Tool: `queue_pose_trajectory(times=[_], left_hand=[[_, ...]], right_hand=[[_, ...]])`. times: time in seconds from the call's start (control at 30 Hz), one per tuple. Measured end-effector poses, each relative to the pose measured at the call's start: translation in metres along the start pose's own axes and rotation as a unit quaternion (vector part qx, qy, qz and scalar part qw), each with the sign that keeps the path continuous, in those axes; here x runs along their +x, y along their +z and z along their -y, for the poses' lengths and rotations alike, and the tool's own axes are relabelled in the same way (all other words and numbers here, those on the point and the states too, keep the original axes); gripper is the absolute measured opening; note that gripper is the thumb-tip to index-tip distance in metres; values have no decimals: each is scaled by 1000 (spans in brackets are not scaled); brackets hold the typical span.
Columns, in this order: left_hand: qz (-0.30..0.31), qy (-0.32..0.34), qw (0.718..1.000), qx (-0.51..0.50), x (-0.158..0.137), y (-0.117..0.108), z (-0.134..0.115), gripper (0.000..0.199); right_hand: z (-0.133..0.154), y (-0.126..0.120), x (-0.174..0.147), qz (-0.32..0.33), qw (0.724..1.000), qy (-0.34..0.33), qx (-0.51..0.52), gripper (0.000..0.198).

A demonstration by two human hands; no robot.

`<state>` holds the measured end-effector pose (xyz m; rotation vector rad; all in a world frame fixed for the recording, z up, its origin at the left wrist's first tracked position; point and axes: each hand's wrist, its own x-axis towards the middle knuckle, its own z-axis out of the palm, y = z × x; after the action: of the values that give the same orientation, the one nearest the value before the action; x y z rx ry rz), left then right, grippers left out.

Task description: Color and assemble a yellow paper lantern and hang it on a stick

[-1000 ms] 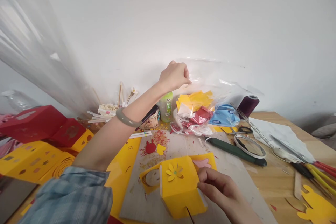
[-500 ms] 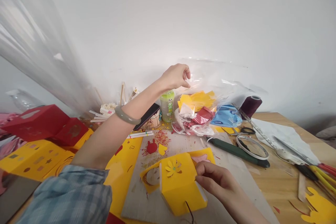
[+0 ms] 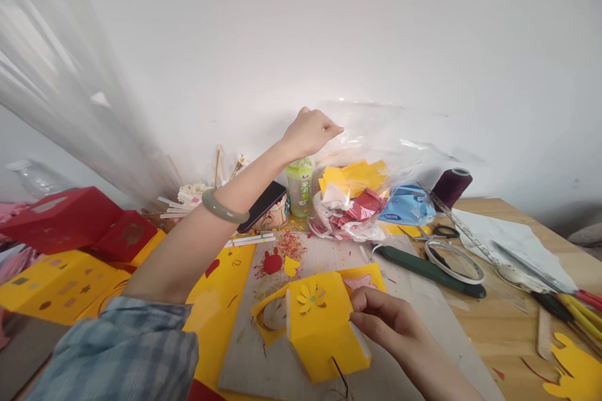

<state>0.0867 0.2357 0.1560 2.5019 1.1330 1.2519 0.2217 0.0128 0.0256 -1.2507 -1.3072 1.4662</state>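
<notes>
My right hand (image 3: 395, 326) pinches the right edge of a folded yellow paper box (image 3: 324, 332). The box has a cut-out flower on top and white strips along its edges. A thin dark cord (image 3: 339, 373) comes out of its front. My left hand (image 3: 313, 131) is raised at the back, thumb and fingertips pressed together in front of a clear plastic bag (image 3: 362, 144); what they grip, if anything, I cannot make out. Below that hand stands a green-capped bottle (image 3: 300, 191). Behind the box lies a yellow paper piece (image 3: 270, 319) with a round opening.
A grey board (image 3: 414, 332) lies under the box, with a red rabbit cut-out (image 3: 272, 261) and a yellow heart (image 3: 292, 266) on it. To the right are a green-handled tool (image 3: 409, 263), a tape roll (image 3: 476, 276) and scissors (image 3: 444, 232). Red boxes (image 3: 70, 219) stand left.
My left hand's thumb and fingers, apart before, have come together, and the wrist has tipped up slightly. My right hand keeps its hold on the yellow box.
</notes>
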Motion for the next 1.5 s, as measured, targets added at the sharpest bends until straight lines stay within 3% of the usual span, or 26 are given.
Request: queue_pose_trajectory(times=[0.1,0.13,0.23,0.33,0.37,0.4,0.47,0.53,0.6,0.73,1.0,1.13,1.23,1.37,1.5], left_hand=[[-23,22,999,1,4,-3,4,36],[-60,29,998,-9,3,-5,4,39],[-168,49,983,-46,-13,-16,-8,30],[-192,32,977,-84,-48,-26,-30,21],[-158,30,981,-107,-62,-28,-37,19],[-85,30,987,-134,-76,-29,-44,19],[111,13,978,-174,-100,-30,-52,18],[274,16,946,-170,-118,-28,-52,41],[345,15,926,-155,-129,-25,-47,66],[350,7,924,-154,-136,-19,-34,72],[299,29,947,-115,-141,-15,-27,31],[294,-13,943,-153,-142,-16,-30,26],[259,-60,947,-183,-145,-16,-33,20],[226,-89,954,-173,-148,-12,-34,13],[218,-89,959,-159,-150,-8,-36,12]], right_hand=[[5,-2,1,15,1000,12,-17,24],[7,-3,1,24,999,14,-25,24],[15,-6,4,36,999,9,-39,23],[22,-10,10,19,999,-5,-39,23],[25,-12,14,8,999,-13,-39,23],[27,-14,18,-1,999,-21,-39,22],[31,-17,26,-10,999,-30,-34,22],[36,-18,35,-1,999,-29,-25,23],[39,-19,41,18,999,-26,-23,23],[45,-19,47,42,996,-47,-56,23],[60,-26,52,142,974,-121,-128,14],[65,-27,51,120,954,-186,-201,8],[63,-26,52,42,906,-295,-300,4],[60,-23,54,-59,773,-467,-425,8],[53,-22,55,-76,720,-503,-473,9]])
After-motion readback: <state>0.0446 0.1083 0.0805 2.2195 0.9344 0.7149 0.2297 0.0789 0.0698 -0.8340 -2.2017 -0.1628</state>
